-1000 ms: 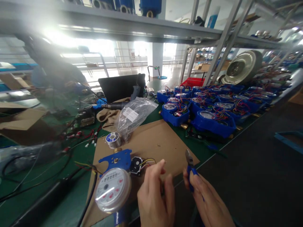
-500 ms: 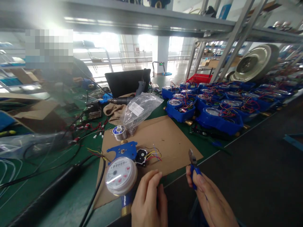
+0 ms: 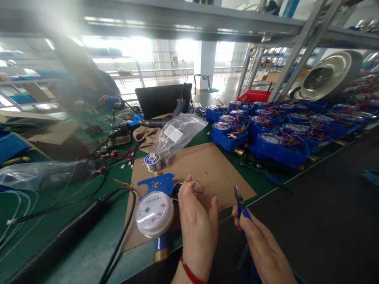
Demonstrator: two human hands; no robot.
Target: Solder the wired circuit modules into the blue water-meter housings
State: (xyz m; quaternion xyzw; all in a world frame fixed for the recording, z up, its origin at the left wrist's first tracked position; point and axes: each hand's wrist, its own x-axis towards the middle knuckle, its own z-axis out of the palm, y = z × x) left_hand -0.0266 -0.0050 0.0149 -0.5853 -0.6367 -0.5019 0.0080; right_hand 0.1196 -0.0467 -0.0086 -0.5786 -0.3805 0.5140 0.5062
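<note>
At the cardboard's (image 3: 207,165) edge, right hand (image 3: 260,244) tight around cutters (image 3: 240,203), nose up, away; left hand (image 3: 198,225) on wires (image 3: 197,184), grip unclear.

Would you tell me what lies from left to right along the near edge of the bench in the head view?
Black hose → water meter → left hand → right hand, gripping blue-handled cutters.

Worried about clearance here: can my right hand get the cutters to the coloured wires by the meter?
Probably yes: the right hand holds the cutters close to the coloured wires, only bare cardboard between, though the left hand covers part of them.
</note>
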